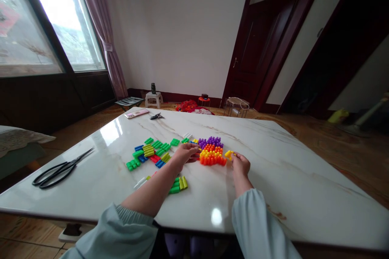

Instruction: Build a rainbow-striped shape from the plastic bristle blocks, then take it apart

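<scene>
In the head view, a cluster of knobbed plastic building blocks [212, 151] in purple, orange and yellow lies on the table. My left hand [186, 153] reaches to its left edge, with thumb and fingers closed about that edge; the exact contact is partly hidden. Just off the cluster's right side, my right hand [241, 164] pinches a small yellow building block [229, 154]. Left of my left hand are scattered green blocks [161, 145], yellow-green blocks [148, 150], red blocks [154, 158] and blue ones. More green blocks [174, 186] lie near my left forearm, which hides part of the pile.
Large black-handled scissors [60, 170] rest at the left of the marble-patterned table [291, 178]. Farther back lie a phone [136, 113] and small dark pliers or snips [157, 116]. Stools stand beyond the far edge, including a white one [154, 99].
</scene>
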{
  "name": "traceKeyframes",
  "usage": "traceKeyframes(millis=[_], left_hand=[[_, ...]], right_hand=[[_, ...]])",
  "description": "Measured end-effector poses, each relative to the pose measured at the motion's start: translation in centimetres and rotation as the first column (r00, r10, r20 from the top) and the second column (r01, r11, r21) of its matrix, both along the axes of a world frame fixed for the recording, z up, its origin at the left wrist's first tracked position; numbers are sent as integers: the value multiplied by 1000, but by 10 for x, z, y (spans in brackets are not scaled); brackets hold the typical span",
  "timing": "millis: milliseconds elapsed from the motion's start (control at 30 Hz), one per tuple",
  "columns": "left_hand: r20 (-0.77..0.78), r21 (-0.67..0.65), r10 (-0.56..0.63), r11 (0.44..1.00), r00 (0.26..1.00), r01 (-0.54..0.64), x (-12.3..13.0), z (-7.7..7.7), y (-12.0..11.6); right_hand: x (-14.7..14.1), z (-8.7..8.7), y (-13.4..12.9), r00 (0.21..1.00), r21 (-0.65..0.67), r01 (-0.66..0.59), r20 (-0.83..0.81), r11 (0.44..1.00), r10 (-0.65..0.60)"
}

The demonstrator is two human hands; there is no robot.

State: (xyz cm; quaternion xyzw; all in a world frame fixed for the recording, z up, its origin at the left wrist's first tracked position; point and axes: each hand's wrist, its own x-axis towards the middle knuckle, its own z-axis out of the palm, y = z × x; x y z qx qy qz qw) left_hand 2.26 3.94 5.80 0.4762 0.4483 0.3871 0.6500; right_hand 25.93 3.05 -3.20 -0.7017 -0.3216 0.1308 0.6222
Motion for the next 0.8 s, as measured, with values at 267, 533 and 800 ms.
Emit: traceKeyframes(millis=[267,533,800], left_hand=[[5,-12,46,999,999,-46,-6,-1,3],[7,-7,41,999,999,-41,-7,2,2],[-35,-7,68,998,997,-68,-12,2,3]], right_hand=[[-3,-7,4,1000,-195,-8,18,981,11],[-4,-8,6,998,-237,-46,36,970,56],[-8,-5,3,996,-258,-57,45,964,71]])
